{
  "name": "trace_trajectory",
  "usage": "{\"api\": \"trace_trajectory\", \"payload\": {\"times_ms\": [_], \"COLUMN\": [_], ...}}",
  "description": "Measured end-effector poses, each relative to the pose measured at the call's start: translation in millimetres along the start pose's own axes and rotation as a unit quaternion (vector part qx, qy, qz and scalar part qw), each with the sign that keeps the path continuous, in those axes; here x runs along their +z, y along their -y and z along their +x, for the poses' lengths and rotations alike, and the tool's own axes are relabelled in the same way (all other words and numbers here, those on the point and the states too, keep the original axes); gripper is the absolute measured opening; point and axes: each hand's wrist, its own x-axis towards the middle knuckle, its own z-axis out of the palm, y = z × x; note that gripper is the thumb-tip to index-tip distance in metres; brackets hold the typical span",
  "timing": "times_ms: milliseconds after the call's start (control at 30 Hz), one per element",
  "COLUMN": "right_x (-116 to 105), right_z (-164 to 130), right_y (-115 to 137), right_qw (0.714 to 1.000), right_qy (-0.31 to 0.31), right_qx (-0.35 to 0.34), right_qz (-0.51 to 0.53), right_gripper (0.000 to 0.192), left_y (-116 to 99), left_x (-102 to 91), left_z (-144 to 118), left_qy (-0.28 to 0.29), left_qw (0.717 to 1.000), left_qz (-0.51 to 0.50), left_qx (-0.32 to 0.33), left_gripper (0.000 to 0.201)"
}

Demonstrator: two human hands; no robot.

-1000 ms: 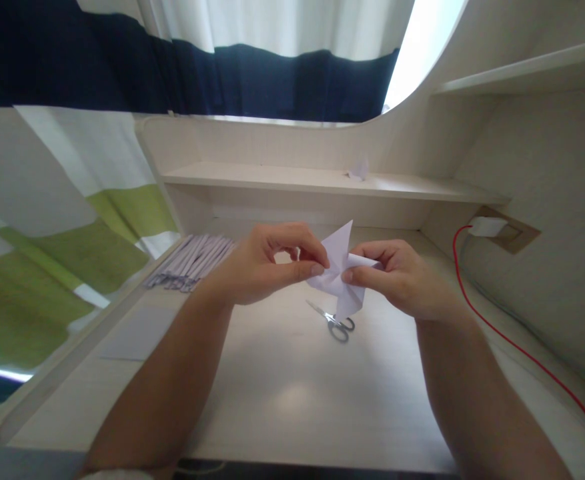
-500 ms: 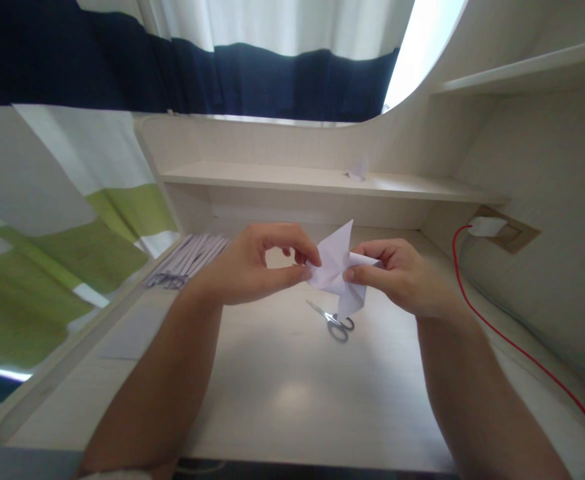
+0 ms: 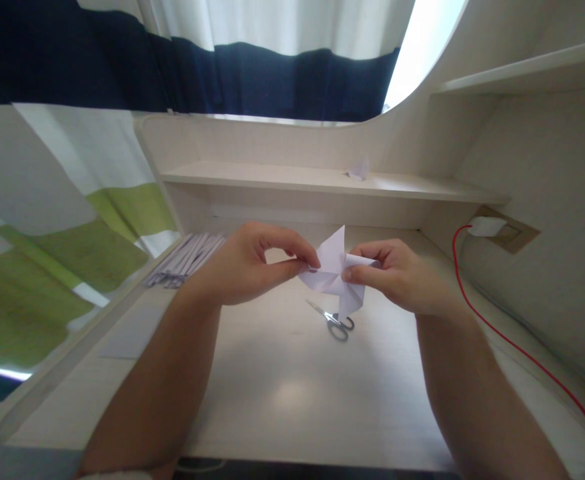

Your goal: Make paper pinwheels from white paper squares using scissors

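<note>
A white folded paper pinwheel (image 3: 333, 283) with pointed blades is held up over the desk between both hands. My left hand (image 3: 267, 260) pinches its left blade between thumb and index finger. Gripping the right side is my right hand (image 3: 389, 273), its thumb pressed near the pinwheel's centre and its other fingers behind the paper. Below the pinwheel lies a pair of scissors (image 3: 330, 319) with dark handles, its blades pointing up and left; one blade of the paper covers a bit of it.
Several thin white paper strips or sticks (image 3: 185, 260) are bundled at the left, with flat paper (image 3: 132, 332) nearer me. On the shelf (image 3: 272, 175) stands a small folded paper piece (image 3: 358, 169). A red cable (image 3: 512, 348) runs from a white plug (image 3: 487, 227) along the right wall.
My left thumb and index finger have closed on the left blade, which is now drawn out and down a little. The top point has shifted slightly left; my right hand keeps its hold.
</note>
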Motion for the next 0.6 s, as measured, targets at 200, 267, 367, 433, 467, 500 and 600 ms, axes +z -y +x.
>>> {"api": "trace_trajectory", "payload": {"times_ms": [200,267,367,433,467,500,600], "right_x": [0.6,1.5,3.3,4.3,4.5,4.5,3.3], "right_z": [1.8,2.2,2.3,2.0,1.8,1.5,1.0], "right_y": [-1.2,-1.8,-1.2,0.4,1.2,2.0,3.1], "right_qw": [1.000,1.000,1.000,1.000,1.000,1.000,0.999], "right_qy": [-0.003,-0.003,-0.002,0.005,0.009,0.012,0.014], "right_qx": [0.007,0.007,0.004,-0.005,-0.011,-0.016,-0.030], "right_qz": [-0.015,-0.014,-0.013,-0.004,0.003,0.009,0.011], "right_gripper": [0.020,0.020,0.019,0.019,0.019,0.018,0.016], "left_y": [-4.3,-4.4,-3.5,-3.0,-2.8,-2.6,-1.8], "left_x": [0.1,2.4,10.1,16.5,19.5,21.8,25.2], "left_z": [1.8,2.9,4.7,6.0,6.7,7.4,9.6], "left_qy": [0.017,0.022,0.030,0.024,0.019,0.011,0.007], "left_qw": [0.999,0.999,0.997,0.994,0.992,0.990,0.985], "left_qz": [0.000,0.000,0.039,0.077,0.093,0.105,0.127], "left_qx": [0.033,0.041,0.060,0.076,0.085,0.093,0.114], "left_gripper": [0.012,0.013,0.012,0.012,0.013,0.015,0.017]}}
